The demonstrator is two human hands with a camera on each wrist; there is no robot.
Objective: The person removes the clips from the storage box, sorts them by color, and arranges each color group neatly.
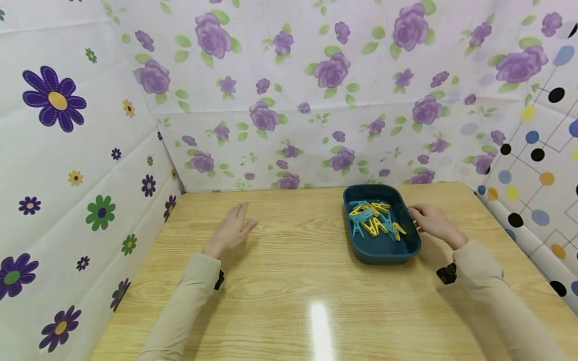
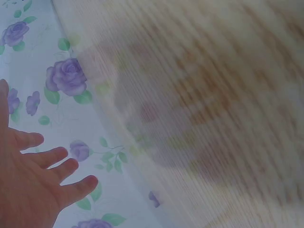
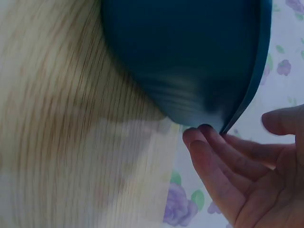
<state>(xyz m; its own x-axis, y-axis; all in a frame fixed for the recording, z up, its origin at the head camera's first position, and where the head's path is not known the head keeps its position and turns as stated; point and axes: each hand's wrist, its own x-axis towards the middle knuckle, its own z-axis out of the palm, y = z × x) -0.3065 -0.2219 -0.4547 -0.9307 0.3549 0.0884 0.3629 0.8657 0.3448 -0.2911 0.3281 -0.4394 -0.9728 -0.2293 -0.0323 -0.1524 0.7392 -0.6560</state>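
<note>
A dark blue plastic basin (image 1: 381, 253) stands on the right part of the table, holding several yellow clothespins (image 1: 374, 225) and blue clothespins (image 1: 361, 215). My right hand (image 1: 433, 222) is at the basin's right side, fingertips right at its outer wall. In the right wrist view the right hand's fingers (image 3: 213, 175) reach toward the basin wall (image 3: 185, 90), while the thumb stands apart from the rim. Over the left part of the table, my left hand (image 1: 230, 231) has its fingers extended and holds nothing. The left wrist view shows the left palm (image 2: 28, 190) with fingers spread.
The wooden table (image 1: 280, 271) ends at a flowered cloth (image 1: 271, 150) behind. Cloth with large daisies (image 1: 58, 200) hangs on the left, and dotted cloth (image 1: 542, 175) on the right. Both wrists carry small black devices (image 1: 447, 274).
</note>
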